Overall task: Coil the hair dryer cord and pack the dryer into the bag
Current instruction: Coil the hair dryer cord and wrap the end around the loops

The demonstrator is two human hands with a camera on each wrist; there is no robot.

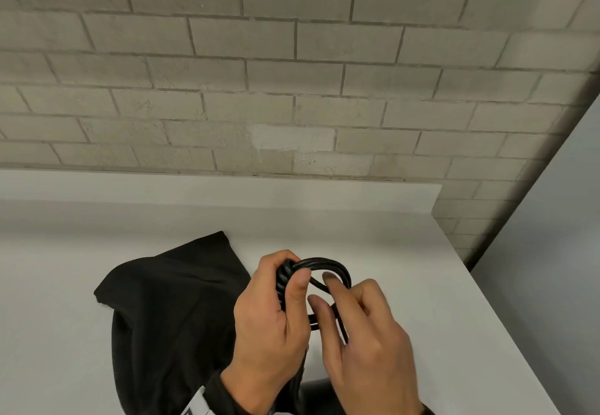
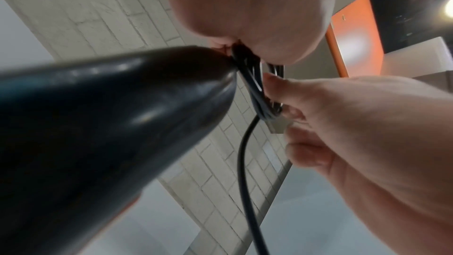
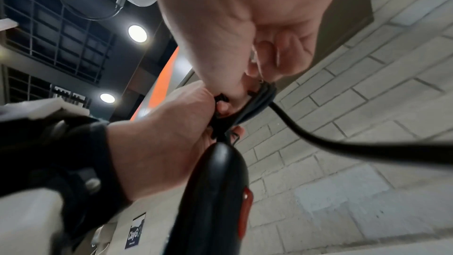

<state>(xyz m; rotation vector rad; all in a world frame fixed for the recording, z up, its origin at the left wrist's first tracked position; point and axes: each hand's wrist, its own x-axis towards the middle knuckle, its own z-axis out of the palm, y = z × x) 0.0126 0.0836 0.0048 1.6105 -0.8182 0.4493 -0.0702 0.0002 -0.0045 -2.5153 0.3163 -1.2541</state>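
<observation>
The black bag (image 1: 168,310) lies slumped on the white table (image 1: 406,268), its contents not visible. Only the wrist views show the dryer (image 2: 102,123) — its handle hangs below the left hand (image 1: 272,320), which grips the coiled cord (image 1: 328,268). The right hand (image 1: 367,327) pinches a loop, one strand trailing down.

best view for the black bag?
Head view: the black bag lies on the white table, left of the left hand, nearly whole in frame. Neither wrist view shows it; they show hands, cord and dryer.
</observation>
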